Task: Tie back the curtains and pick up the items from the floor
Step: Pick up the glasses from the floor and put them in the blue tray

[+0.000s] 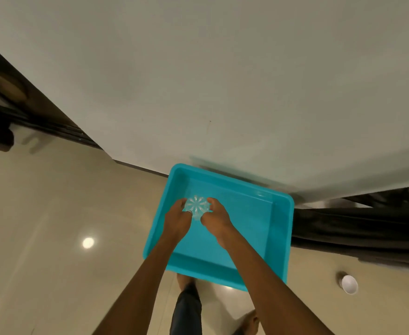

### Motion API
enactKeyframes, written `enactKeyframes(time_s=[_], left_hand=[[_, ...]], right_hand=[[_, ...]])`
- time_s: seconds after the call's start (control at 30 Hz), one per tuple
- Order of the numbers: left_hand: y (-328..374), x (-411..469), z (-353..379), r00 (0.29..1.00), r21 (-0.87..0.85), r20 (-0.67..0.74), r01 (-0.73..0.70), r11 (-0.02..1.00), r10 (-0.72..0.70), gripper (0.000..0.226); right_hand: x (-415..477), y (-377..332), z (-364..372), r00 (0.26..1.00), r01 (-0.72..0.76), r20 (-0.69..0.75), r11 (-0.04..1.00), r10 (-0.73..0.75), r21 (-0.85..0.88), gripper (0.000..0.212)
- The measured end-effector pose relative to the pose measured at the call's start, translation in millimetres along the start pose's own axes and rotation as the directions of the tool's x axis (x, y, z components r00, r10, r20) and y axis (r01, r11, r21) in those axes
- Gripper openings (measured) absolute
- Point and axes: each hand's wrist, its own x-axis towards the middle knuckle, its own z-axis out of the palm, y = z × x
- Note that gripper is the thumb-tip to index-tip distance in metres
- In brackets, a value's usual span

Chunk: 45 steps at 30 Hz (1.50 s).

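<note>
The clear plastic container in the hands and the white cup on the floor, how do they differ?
The clear plastic container is see-through with a ribbed star pattern; the white cup is opaque and plain. The container is gripped by the left hand and right hand over the teal tub; the cup lies untouched on the floor, right of the tub. Both look round.

No lettering, label, brand or number is legible on the turquoise tub [280, 238] or elsewhere.
</note>
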Motion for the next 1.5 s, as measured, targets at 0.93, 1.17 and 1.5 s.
enactKeyframes(time_s=[0.93, 1.17, 1.5], left_hand=[[-29, 129, 3, 0.975, 0.102, 0.207, 0.057, 0.993, -0.078, 0.075], [-24, 109, 6, 0.993, 0.181, 0.06, 0.088, 0.98, -0.1, 0.062], [-12, 38, 19, 0.987, 0.156, -0.051, 0.156, 0.975, -0.15, 0.04]], right_hand=[[116, 15, 23, 0.99, -0.075, 0.126, 0.989, 0.058, 0.129, 0.071], [99, 20, 19, 0.993, -0.094, 0.086, 0.991, 0.086, 0.096, 0.078], [40, 23, -20, 0.994, -0.032, -0.104, 0.999, 0.03, -0.021, 0.044]])
